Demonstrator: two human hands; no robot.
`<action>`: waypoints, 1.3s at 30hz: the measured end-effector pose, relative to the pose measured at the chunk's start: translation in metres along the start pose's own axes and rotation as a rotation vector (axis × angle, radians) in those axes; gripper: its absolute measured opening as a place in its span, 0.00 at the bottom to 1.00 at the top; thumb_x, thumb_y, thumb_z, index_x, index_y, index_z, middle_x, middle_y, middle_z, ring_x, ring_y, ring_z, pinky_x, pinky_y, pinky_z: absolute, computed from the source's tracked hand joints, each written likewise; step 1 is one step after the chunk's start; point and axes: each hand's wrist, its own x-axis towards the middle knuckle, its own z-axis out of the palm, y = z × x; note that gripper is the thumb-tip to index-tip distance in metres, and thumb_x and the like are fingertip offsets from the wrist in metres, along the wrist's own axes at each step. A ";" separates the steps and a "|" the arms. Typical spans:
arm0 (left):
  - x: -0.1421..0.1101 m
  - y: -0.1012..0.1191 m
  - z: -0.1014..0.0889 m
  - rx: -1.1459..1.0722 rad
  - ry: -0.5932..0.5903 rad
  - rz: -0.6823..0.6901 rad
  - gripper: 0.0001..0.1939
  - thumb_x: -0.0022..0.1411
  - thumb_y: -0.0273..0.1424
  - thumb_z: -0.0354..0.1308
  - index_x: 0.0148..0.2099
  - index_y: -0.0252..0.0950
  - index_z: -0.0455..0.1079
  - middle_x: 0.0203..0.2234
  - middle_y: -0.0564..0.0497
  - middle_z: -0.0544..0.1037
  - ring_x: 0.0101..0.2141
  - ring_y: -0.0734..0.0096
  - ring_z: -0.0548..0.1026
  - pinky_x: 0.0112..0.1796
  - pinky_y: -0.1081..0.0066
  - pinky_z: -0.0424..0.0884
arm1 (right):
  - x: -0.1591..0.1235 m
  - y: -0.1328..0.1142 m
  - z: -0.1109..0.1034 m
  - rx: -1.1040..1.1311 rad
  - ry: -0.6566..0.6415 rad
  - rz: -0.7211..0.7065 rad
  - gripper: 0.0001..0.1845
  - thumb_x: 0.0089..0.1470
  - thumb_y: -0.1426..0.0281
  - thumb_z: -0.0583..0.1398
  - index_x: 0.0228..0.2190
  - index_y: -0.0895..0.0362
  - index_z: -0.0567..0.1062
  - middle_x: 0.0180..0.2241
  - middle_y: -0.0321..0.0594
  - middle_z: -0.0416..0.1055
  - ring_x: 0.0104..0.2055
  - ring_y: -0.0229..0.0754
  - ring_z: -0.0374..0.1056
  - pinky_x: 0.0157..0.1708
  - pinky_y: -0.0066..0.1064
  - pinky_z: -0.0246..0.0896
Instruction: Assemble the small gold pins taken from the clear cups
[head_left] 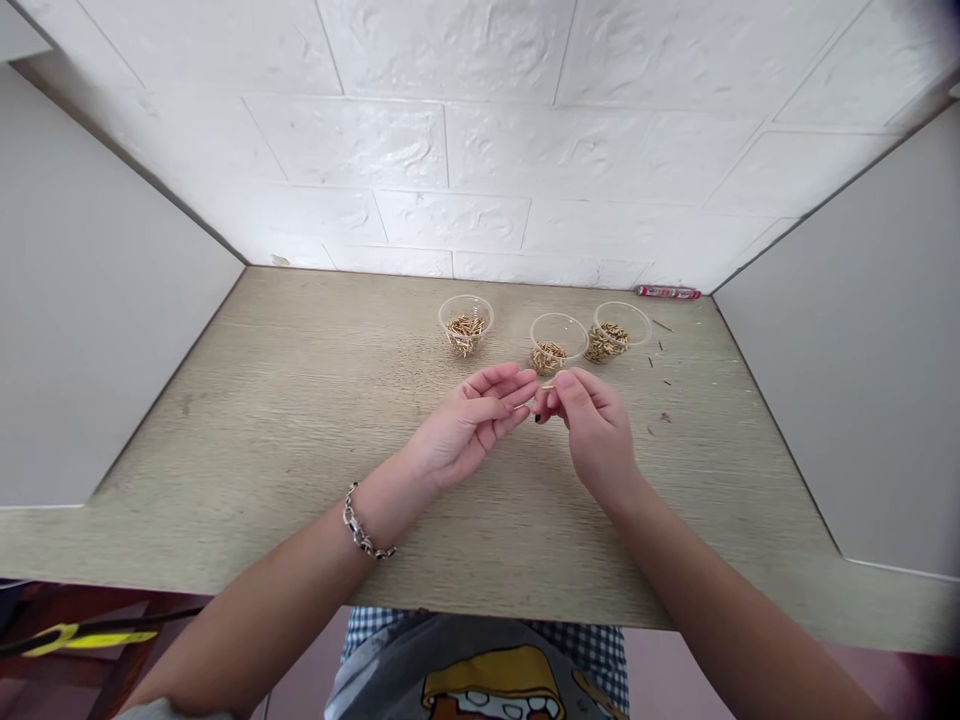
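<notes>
My right hand pinches a thin gold-coloured metal pin between thumb and fingertips, pointing it toward the left. Palm up, my left hand meets it at the fingertips; its thumb presses against its fingers, where a small gold-coloured piece shows. Just behind the hands stands a clear plastic cup with gold pins in it. A second clear cup with similar pins is to its left, and a third cup is close on its right.
Several thin dark pieces lie scattered on the wooden table, right of the cups. A pink and red wrapped tube rests against the white brick-pattern wall. Grey panels close off both sides.
</notes>
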 end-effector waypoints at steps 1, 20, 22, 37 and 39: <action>0.000 0.001 0.000 -0.013 -0.008 0.008 0.15 0.52 0.13 0.53 0.40 0.31 0.68 0.41 0.47 0.76 0.42 0.72 0.75 0.46 0.74 0.69 | -0.001 0.001 0.000 -0.035 -0.002 -0.009 0.18 0.58 0.62 0.53 0.20 0.56 0.66 0.21 0.34 0.65 0.26 0.35 0.61 0.29 0.29 0.59; 0.001 0.005 0.003 -0.040 0.040 -0.031 0.11 0.59 0.29 0.47 0.38 0.28 0.68 0.37 0.39 0.76 0.34 0.69 0.75 0.31 0.75 0.71 | -0.007 0.003 -0.002 -0.582 -0.275 -0.552 0.10 0.58 0.73 0.51 0.29 0.57 0.70 0.27 0.39 0.71 0.31 0.37 0.65 0.30 0.29 0.59; 0.001 0.004 0.003 -0.028 0.039 -0.013 0.09 0.57 0.24 0.49 0.38 0.29 0.68 0.37 0.41 0.76 0.35 0.70 0.75 0.33 0.75 0.71 | -0.007 0.001 -0.002 -0.558 -0.260 -0.545 0.09 0.58 0.73 0.51 0.30 0.57 0.70 0.28 0.38 0.71 0.32 0.36 0.65 0.32 0.28 0.60; 0.004 -0.004 -0.002 0.067 -0.095 0.076 0.16 0.45 0.14 0.60 0.37 0.32 0.72 0.34 0.52 0.75 0.36 0.78 0.73 0.44 0.74 0.64 | -0.004 0.003 0.003 0.151 -0.080 -0.038 0.15 0.59 0.64 0.53 0.23 0.56 0.69 0.26 0.36 0.70 0.29 0.35 0.65 0.31 0.30 0.62; 0.003 -0.005 -0.001 0.072 -0.078 0.074 0.15 0.45 0.15 0.61 0.38 0.31 0.72 0.33 0.52 0.76 0.36 0.78 0.73 0.43 0.74 0.64 | -0.003 0.003 0.005 0.244 -0.069 0.002 0.15 0.58 0.64 0.54 0.23 0.56 0.69 0.26 0.36 0.70 0.29 0.35 0.66 0.31 0.30 0.63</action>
